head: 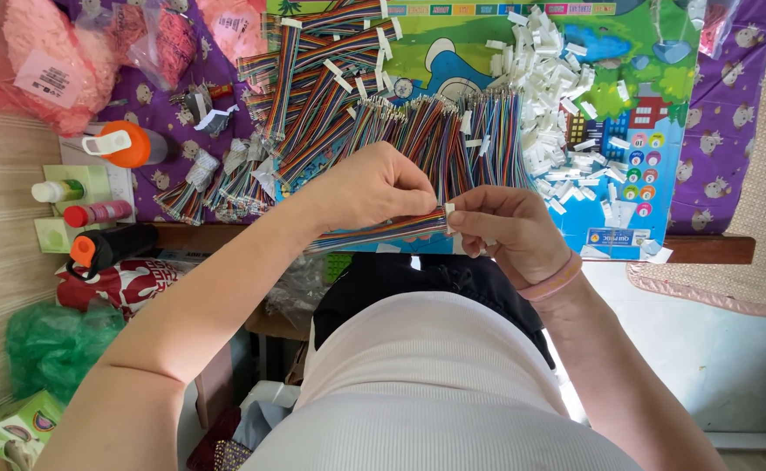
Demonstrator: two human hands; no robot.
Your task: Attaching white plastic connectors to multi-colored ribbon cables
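Fingers (425, 202) of both hands pinch ribbon cable (374, 234) end, white connector (449, 209) between.

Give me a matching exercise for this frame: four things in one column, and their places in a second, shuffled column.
Things:
1. rainbow ribbon cable
2. white connector pile
3. orange-capped bottle
4. pink wristband

Places:
A. on the right hand's wrist
B. on the colourful mat, right of the cable bundles
C. at the table's left edge, on the purple cloth
D. pinched between the left hand and the right hand

Pairs: 1-D, 2-B, 3-C, 4-A
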